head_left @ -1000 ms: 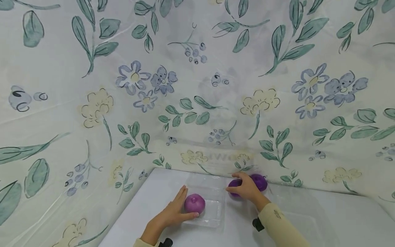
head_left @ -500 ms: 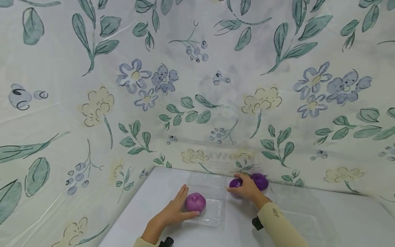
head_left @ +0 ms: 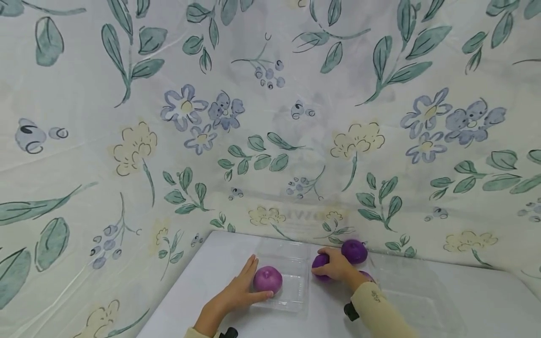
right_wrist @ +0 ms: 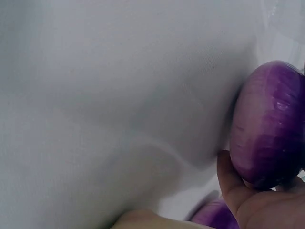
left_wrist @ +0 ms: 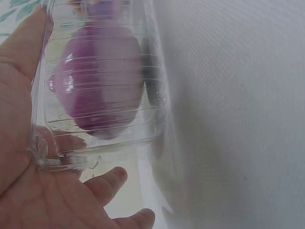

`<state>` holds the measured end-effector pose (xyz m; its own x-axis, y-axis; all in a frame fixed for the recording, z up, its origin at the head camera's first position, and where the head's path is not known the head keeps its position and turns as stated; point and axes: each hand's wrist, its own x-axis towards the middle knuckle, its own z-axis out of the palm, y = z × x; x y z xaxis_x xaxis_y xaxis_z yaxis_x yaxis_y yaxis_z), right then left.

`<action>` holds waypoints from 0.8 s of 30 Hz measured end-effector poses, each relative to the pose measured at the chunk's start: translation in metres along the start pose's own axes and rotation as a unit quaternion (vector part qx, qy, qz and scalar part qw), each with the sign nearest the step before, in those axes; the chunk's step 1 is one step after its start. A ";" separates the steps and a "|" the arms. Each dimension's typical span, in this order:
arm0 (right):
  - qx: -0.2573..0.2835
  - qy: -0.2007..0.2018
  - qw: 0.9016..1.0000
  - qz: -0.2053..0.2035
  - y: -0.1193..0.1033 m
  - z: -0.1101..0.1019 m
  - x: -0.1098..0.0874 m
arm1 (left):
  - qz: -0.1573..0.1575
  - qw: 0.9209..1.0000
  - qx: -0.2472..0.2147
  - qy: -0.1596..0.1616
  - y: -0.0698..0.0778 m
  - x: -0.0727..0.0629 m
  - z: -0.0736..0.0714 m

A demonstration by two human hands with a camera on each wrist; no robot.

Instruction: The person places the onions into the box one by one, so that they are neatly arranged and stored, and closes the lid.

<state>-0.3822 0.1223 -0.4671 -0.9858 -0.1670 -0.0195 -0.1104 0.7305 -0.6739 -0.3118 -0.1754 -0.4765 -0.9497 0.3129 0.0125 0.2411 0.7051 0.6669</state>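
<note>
In the head view, a light purple onion [head_left: 268, 279] sits in a clear plastic box [head_left: 291, 300]. My left hand [head_left: 236, 287] lies along the box's left side with fairly straight fingers, its thumb across the near edge. In the left wrist view the palm is against the box wall [left_wrist: 105, 107]. My right hand [head_left: 340, 267] grips a dark purple onion [head_left: 320, 268] to the right of the box; the right wrist view shows a fingertip beneath this onion [right_wrist: 267, 124]. Behind the hand stands another dark purple onion [head_left: 354, 251], and a third onion [head_left: 367, 276] is mostly hidden by the right wrist.
A second clear plastic container [head_left: 422, 281] lies to the right of the right forearm. The white tabletop [head_left: 190, 272] ends at a flower-patterned sheet [head_left: 270, 188] that hangs behind it and on the left.
My right hand has come nearer to me with the onion in its grip. The third onion now shows beside the wrist. The left hand and its box stay put.
</note>
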 end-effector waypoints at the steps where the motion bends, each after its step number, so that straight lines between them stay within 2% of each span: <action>1: 0.001 -0.001 1.000 0.004 0.001 0.002 0.000 | 0.000 1.000 0.000 0.000 0.000 -0.001 0.000; 12: 0.020 0.019 0.999 -0.027 0.009 0.012 -0.002 | -0.001 1.000 -0.003 0.006 0.002 -0.003 0.000; 16: 0.018 0.022 0.999 -0.025 0.008 0.013 -0.006 | -0.002 1.000 -0.007 0.002 0.001 -0.002 0.000; 24: -0.005 0.018 0.999 -0.048 0.005 0.016 -0.014 | 0.004 1.000 -0.008 0.005 -0.002 -0.001 0.001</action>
<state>-0.3674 0.1177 -0.4819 -0.9744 -0.2128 0.0728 -0.2065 0.7185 -0.6642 -0.3110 -0.1762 -0.4788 -0.9498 0.3117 0.0260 0.2457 0.6922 0.6785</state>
